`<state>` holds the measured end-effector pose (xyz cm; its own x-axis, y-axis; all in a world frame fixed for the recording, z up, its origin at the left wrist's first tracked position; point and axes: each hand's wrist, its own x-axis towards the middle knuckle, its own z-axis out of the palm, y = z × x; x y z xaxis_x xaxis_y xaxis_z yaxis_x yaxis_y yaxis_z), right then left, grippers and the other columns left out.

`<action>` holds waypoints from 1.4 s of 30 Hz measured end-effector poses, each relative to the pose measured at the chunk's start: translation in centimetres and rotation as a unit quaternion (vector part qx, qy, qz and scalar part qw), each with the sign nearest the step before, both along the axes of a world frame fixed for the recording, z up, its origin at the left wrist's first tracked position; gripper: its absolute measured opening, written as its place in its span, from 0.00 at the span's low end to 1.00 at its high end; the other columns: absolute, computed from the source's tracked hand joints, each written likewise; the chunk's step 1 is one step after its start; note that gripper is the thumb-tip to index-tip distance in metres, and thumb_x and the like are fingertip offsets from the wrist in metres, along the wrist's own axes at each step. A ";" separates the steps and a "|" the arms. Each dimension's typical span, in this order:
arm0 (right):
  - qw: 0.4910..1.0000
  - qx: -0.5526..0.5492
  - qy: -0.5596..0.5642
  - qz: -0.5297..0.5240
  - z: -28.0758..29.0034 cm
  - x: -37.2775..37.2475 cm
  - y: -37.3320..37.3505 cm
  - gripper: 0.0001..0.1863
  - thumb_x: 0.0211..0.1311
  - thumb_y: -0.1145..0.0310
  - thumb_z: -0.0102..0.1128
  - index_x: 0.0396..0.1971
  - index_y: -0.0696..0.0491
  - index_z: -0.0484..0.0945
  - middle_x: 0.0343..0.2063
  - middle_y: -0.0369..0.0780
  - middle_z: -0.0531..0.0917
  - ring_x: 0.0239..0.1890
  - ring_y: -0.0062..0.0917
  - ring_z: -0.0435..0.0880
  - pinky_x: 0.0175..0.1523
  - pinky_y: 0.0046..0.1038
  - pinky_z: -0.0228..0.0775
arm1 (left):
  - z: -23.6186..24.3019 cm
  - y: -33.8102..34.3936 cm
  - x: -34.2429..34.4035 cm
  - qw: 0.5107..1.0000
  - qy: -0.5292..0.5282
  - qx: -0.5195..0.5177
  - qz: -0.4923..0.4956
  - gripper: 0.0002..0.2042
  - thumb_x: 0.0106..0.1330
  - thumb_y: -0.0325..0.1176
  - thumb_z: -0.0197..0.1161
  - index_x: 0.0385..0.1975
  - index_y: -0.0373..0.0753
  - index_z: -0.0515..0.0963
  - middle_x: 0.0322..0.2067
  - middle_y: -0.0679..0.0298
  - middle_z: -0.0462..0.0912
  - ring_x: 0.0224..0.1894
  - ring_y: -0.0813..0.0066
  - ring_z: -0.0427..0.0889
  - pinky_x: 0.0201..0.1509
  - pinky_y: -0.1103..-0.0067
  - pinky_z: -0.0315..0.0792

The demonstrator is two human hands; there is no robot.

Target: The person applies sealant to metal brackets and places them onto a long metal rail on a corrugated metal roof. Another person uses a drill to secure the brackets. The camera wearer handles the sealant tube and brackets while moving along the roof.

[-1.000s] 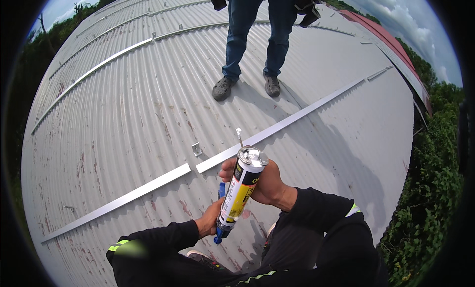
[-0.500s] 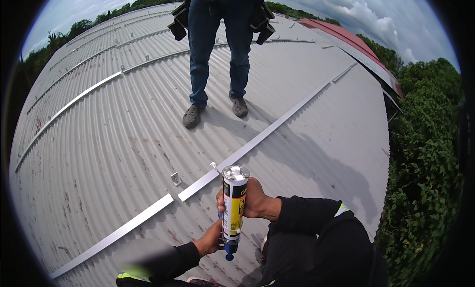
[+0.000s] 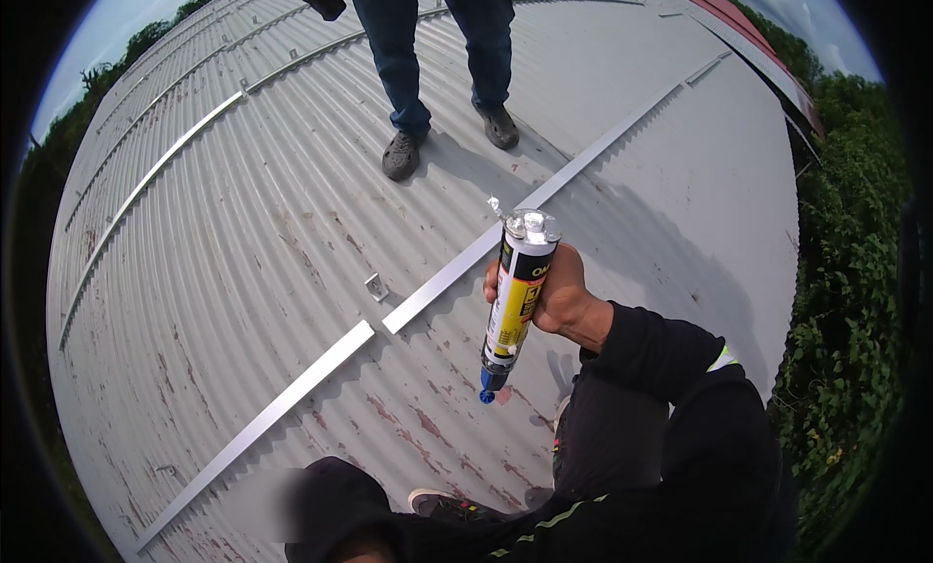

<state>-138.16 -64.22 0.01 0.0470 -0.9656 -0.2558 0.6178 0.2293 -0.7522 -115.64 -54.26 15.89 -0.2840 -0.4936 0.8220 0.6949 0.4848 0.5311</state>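
My right hand is closed around the side of a sealant cartridge, a tube with a yellow, black and white label. I hold it tilted above the roof. Its upper end is silvery with white smears, and a blue tip points down. A small crumpled silvery piece sticks out beside the upper end. My left arm is folded in a dark sleeve at the lower edge. Only a bit of skin shows there, and the fingers of my left hand are hidden.
A light metal rail runs diagonally across the grey corrugated roof, with a gap between its lengths. Near the gap stands a small metal bracket. Ahead stands a person in jeans. Green foliage lies beyond the right roof edge.
My left hand has come off the lower end of the cartridge and drawn back to the lower edge. The cartridge in my right hand has shifted up and right in view, tilting more.
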 end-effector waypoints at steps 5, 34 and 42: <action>0.999 -0.002 -0.048 -0.017 0.6 0.4 0.1 0.17 0.72 0.62 0.43 0.33 0.59 0.77 0.26 0.51 0.84 0.29 0.40 0.84 0.40 0.40 0.80 | -2.0 -1.9 -2.3 0.995 -0.024 -0.012 -0.094 0.28 0.81 0.49 0.39 0.54 0.28 0.77 0.45 0.45 0.86 0.55 0.53 0.81 0.66 0.59 0.66; 0.997 -0.051 -0.007 0.054 -0.3 -0.5 1.6 0.16 0.73 0.50 0.48 0.42 0.49 0.74 0.30 0.48 0.85 0.34 0.40 0.85 0.48 0.45 0.76 | -6.7 -2.7 -0.4 0.986 0.115 -0.062 -0.108 0.14 0.79 0.36 0.53 0.42 0.29 0.79 0.38 0.51 0.86 0.41 0.61 0.86 0.49 0.72 0.78; 0.999 -0.035 -0.012 0.029 -0.8 -0.1 1.1 0.16 0.71 0.52 0.50 0.39 0.50 0.74 0.28 0.49 0.85 0.31 0.41 0.84 0.45 0.44 0.76 | -4.6 -4.8 -1.7 0.904 0.040 0.146 -0.399 0.12 0.76 0.31 0.55 0.35 0.28 0.80 0.33 0.50 0.84 0.36 0.61 0.85 0.43 0.70 0.77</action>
